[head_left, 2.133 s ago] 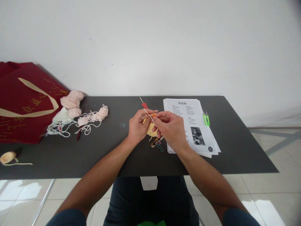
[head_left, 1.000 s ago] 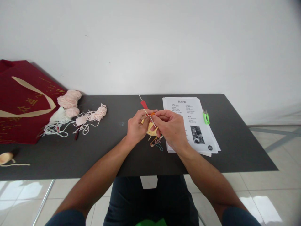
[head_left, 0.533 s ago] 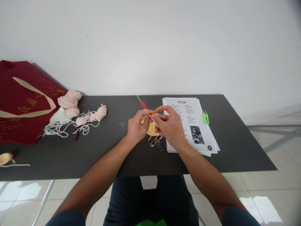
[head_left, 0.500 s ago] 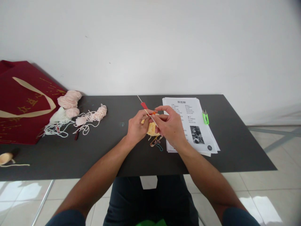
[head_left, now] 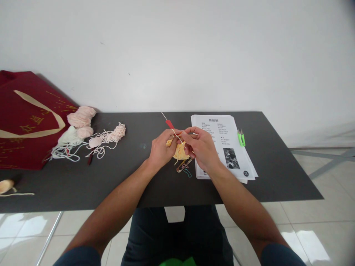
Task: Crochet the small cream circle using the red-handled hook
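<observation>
Both my hands meet over the middle of the dark table (head_left: 277, 166). My left hand (head_left: 161, 148) is closed on a small yellow crochet piece (head_left: 180, 152) with an orange edge. My right hand (head_left: 202, 147) pinches a crochet hook with a red grip (head_left: 169, 123), whose thin metal end sticks up and back to the left. A pale yarn strand runs across my fingers to the piece. Under my hands lie a few coloured clip-like markers (head_left: 185, 168).
A stack of printed sheets (head_left: 230, 147) lies right of my hands, with green thread snips (head_left: 240, 137) beside it. Pink and white yarn bundles (head_left: 83, 135) lie at the left, by a dark red bag (head_left: 24, 122). A beige yarn ball (head_left: 6, 186) sits at the left edge.
My right hand's fingers have curled lower and closer to the yellow piece, and the hook has shifted slightly. My left hand stays closed on the piece.
</observation>
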`<state>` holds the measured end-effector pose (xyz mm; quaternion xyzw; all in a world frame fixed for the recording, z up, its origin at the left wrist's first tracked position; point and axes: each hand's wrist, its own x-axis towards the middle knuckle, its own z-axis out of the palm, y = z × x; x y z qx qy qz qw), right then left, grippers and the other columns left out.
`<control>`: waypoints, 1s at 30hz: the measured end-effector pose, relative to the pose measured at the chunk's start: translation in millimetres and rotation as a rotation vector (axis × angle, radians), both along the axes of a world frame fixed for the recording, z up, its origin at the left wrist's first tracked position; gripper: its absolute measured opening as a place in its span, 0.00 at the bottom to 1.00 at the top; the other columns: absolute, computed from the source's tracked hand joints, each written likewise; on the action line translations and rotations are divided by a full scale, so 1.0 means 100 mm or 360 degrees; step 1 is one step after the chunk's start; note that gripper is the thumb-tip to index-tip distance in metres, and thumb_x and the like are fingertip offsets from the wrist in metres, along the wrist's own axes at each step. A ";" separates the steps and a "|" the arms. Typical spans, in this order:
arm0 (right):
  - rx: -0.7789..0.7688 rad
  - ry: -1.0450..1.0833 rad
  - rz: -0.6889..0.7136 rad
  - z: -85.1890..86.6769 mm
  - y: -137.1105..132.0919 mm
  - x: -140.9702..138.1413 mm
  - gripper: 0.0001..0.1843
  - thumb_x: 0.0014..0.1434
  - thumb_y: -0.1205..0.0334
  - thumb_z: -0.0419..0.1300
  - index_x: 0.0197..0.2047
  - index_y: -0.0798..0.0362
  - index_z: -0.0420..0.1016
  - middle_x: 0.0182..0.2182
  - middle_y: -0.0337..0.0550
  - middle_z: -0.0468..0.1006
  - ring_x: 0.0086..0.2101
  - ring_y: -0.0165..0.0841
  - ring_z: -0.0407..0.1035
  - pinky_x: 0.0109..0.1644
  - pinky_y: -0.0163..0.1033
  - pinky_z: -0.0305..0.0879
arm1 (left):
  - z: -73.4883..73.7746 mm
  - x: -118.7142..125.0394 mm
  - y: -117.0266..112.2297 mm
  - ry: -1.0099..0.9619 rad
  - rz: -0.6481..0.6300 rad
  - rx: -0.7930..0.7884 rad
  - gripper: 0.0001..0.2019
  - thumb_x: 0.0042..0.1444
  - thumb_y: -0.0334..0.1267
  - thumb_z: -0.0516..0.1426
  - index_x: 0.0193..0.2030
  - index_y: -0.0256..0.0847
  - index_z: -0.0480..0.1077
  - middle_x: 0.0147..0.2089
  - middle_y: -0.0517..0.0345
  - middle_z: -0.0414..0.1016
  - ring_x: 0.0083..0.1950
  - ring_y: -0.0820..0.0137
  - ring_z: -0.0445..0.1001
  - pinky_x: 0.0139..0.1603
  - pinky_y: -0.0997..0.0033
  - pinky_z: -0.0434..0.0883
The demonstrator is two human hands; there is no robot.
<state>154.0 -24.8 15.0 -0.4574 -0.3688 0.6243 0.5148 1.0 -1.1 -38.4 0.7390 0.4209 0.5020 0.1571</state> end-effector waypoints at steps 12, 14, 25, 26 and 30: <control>-0.0180 0.0117 0.0124 0.02 0.09 0.14 0.16 0.44 0.55 0.75 0.28 0.55 0.76 0.25 0.39 0.81 0.20 0.23 0.67 0.18 0.29 0.49 | 0.04 -0.06 0.06 -0.0034 -0.0164 0.0047 0.09 0.64 0.33 0.59 0.47 0.43 0.79 0.45 0.56 0.85 0.45 0.70 0.83 0.52 0.70 0.77; -0.0204 0.0103 0.0116 -0.02 0.11 0.15 0.15 0.44 0.56 0.74 0.26 0.56 0.75 0.22 0.38 0.79 0.18 0.22 0.65 0.17 0.29 0.45 | 0.04 -0.06 0.06 -0.0007 -0.0199 0.0088 0.09 0.63 0.33 0.59 0.48 0.43 0.79 0.45 0.55 0.85 0.44 0.70 0.82 0.51 0.70 0.77; -0.0230 0.0123 0.0021 -0.11 0.15 0.12 0.16 0.40 0.56 0.74 0.22 0.55 0.73 0.18 0.36 0.74 0.16 0.20 0.57 0.16 0.29 0.37 | -0.05 -0.02 0.11 0.0030 -0.0252 0.0011 0.10 0.68 0.42 0.58 0.47 0.45 0.81 0.43 0.54 0.84 0.43 0.70 0.82 0.47 0.72 0.77; -0.0235 0.0131 0.0033 -0.12 0.15 0.12 0.16 0.40 0.56 0.74 0.22 0.55 0.73 0.18 0.36 0.73 0.16 0.19 0.57 0.16 0.29 0.37 | -0.06 -0.01 0.11 0.0015 -0.0255 0.0001 0.10 0.68 0.41 0.58 0.47 0.45 0.81 0.43 0.54 0.84 0.43 0.70 0.82 0.47 0.72 0.77; -0.0257 0.0155 0.0076 -0.12 0.16 0.13 0.16 0.40 0.57 0.74 0.22 0.55 0.72 0.18 0.35 0.73 0.15 0.19 0.55 0.15 0.27 0.38 | -0.07 -0.01 0.10 -0.0013 -0.0252 -0.0055 0.10 0.69 0.40 0.57 0.46 0.45 0.80 0.42 0.55 0.83 0.43 0.71 0.81 0.47 0.72 0.76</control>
